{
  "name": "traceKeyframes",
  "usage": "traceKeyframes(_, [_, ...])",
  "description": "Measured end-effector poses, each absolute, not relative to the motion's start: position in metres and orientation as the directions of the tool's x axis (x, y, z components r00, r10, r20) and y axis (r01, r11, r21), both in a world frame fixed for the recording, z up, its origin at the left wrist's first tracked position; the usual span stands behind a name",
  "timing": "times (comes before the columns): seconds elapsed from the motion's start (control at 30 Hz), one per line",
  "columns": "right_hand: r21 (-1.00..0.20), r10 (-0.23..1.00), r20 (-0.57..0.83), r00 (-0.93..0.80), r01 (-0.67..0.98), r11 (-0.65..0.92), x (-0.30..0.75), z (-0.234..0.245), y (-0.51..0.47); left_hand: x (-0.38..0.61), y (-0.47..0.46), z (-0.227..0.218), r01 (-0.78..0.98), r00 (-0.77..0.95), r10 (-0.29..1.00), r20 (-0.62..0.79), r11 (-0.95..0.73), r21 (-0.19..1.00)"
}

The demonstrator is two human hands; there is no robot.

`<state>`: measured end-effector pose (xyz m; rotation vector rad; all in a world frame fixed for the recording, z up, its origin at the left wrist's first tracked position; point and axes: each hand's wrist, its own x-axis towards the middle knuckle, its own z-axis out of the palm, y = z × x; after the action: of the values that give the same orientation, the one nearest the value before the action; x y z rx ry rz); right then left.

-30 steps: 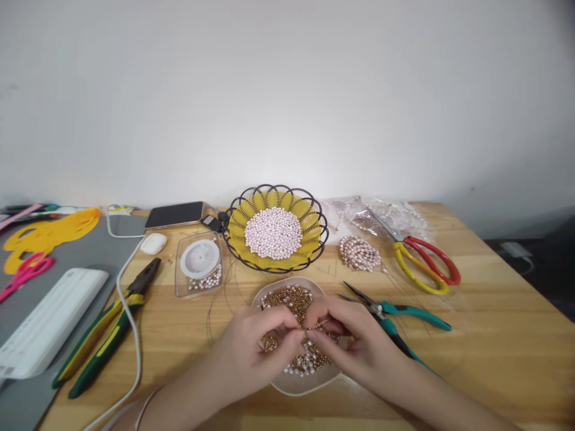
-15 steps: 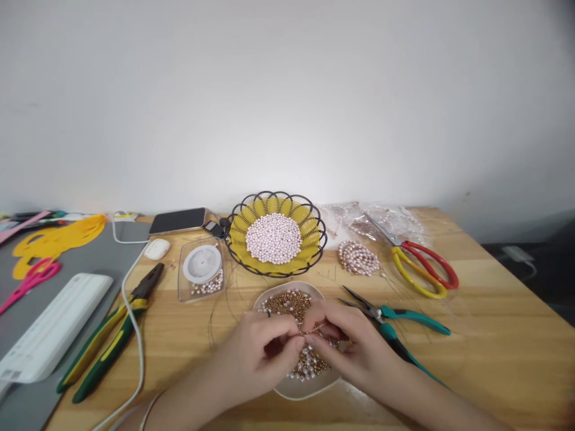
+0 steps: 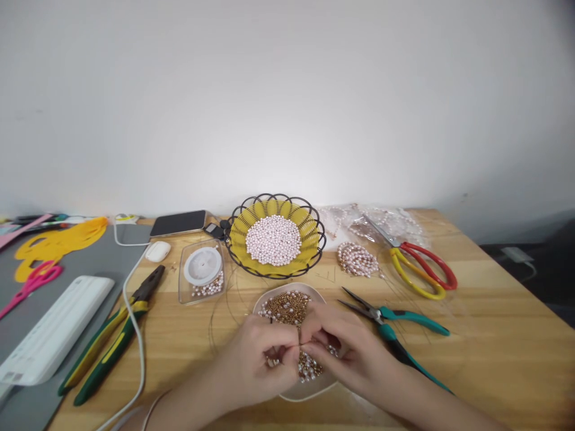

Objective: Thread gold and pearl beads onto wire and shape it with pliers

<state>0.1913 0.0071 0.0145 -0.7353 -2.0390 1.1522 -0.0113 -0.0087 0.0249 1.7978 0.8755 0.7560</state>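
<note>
Over a pale bowl point(image 3: 309, 392) my left hand point(image 3: 269, 353) and my right hand point(image 3: 344, 347) meet, thumb and forefinger pinched on each. A short, thin wire seems to run between their fingertips; its details are too small to make out. Gold and pearly beads point(image 3: 287, 306) fill the bowl, partly covered by the fingers. Fine loops of wire point(image 3: 211, 326) lie on the table left of my left hand. To the right of my right hand rest long-nose pliers point(image 3: 381, 312) with teal handles, jaws apart.
Behind the bowl stands a yellow basket point(image 3: 309, 236) of pale pink beads. Around it are a clear box with a spool point(image 3: 203, 266), a coiled bead strand point(image 3: 357, 260), scissors point(image 3: 420, 266) and a phone point(image 3: 178, 223). Green-yellow pliers point(image 3: 112, 335) and a white power strip point(image 3: 56, 329) lie left.
The fingertips have shifted slightly down and drawn close together, still pinched. The view has moved a little; the objects on the table lie as before.
</note>
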Motion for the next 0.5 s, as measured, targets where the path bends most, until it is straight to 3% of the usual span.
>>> traceKeyframes(0.5, [-0.898,0.755,0.231,-0.613,0.165,0.409,0.1946,0.0163,0.0104,-0.0112,-0.0094,0.0274,0.236,0.523,0.847,0.093,-0.249,0.939])
